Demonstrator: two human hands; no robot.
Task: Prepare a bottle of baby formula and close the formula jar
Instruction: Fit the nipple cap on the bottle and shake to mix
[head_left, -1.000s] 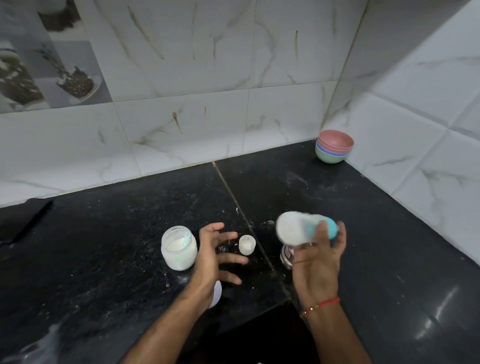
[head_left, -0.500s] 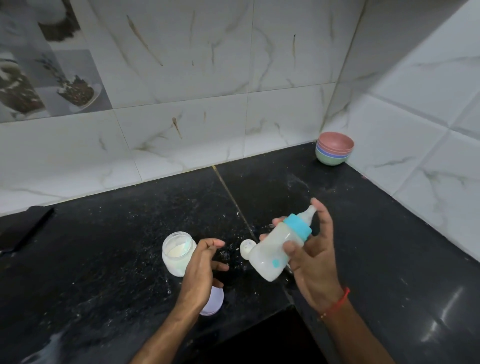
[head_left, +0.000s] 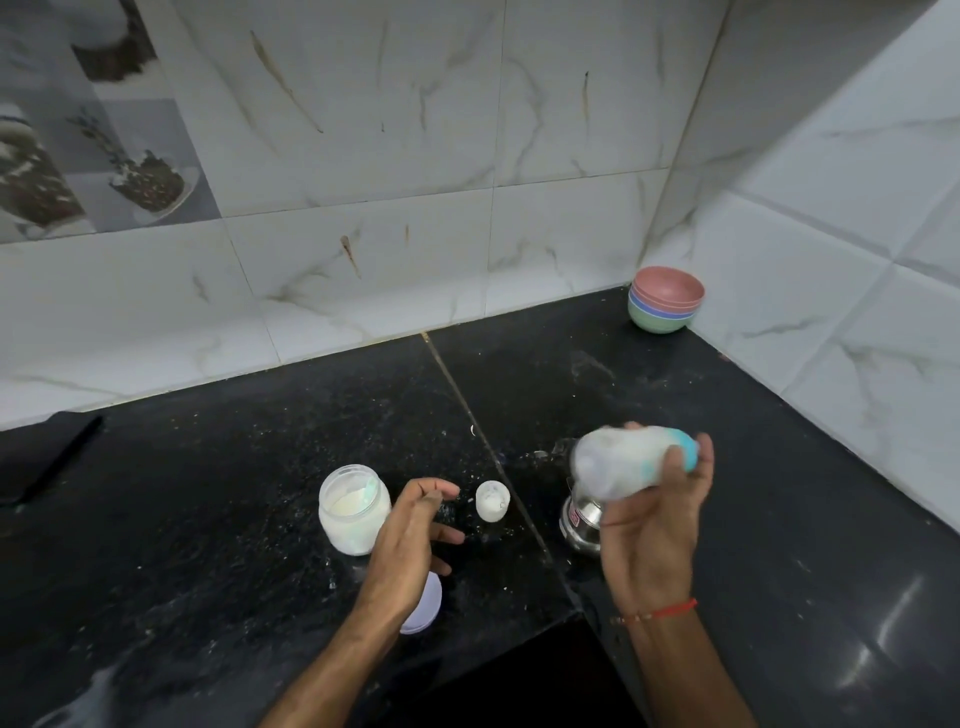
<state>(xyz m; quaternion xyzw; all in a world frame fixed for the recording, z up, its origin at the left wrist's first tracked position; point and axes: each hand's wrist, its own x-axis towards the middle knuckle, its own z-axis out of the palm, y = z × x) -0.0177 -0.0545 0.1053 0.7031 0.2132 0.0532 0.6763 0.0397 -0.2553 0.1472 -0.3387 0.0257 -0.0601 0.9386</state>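
Above black counter (head_left: 208, 519), right hand (head_left: 652, 530) gripping blurred baby bottle (head_left: 623, 465) sideways, left hand (head_left: 410, 540) loosely spread and holding nothing beside open formula jar (head_left: 353, 509), steel pot (head_left: 582, 525) with unreadable red label.

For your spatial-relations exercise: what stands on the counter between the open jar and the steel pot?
In the head view, a small white cap stands between the jar and the pot. The left hand hovers over part of that stretch.
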